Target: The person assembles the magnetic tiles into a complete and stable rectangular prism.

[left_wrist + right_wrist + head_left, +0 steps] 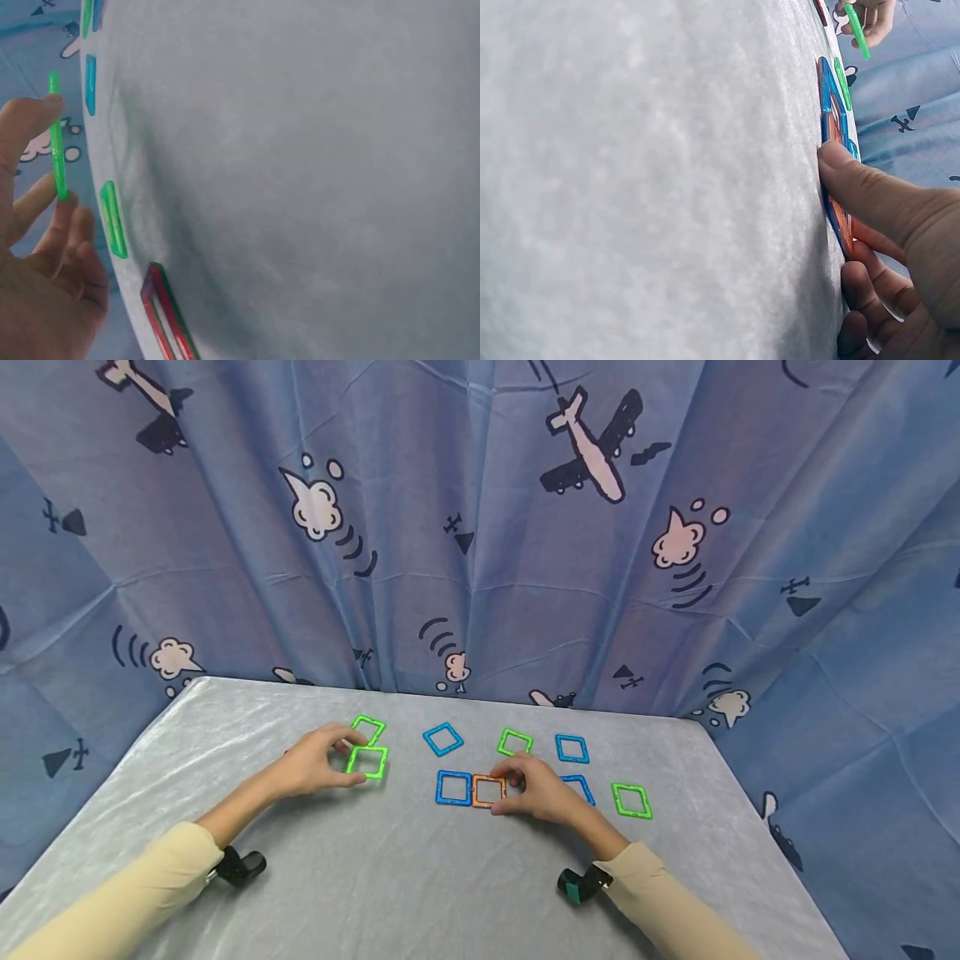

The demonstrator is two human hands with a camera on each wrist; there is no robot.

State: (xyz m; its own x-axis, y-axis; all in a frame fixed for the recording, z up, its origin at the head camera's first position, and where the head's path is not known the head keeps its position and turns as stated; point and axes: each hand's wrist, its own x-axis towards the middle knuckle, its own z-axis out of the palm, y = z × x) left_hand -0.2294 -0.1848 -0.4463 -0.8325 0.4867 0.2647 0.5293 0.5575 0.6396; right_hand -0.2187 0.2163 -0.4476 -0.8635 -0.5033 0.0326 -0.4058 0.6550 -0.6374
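Observation:
My left hand pinches a green square magnetic tile between thumb and fingers. In the left wrist view this green tile is held up off the table, seen edge-on. My right hand grips an orange square tile by its right side, low at the tabletop. Against the orange tile's left edge lies a blue square tile. The right wrist view has my thumb on the near edge, with blue edging beside the orange. Another green tile lies just behind the lifted one.
Behind lie a blue tile, a green tile and another blue tile. To the right are a partly covered blue tile and a green tile. Red tiles lie by my left hand. A curtain hangs behind the table.

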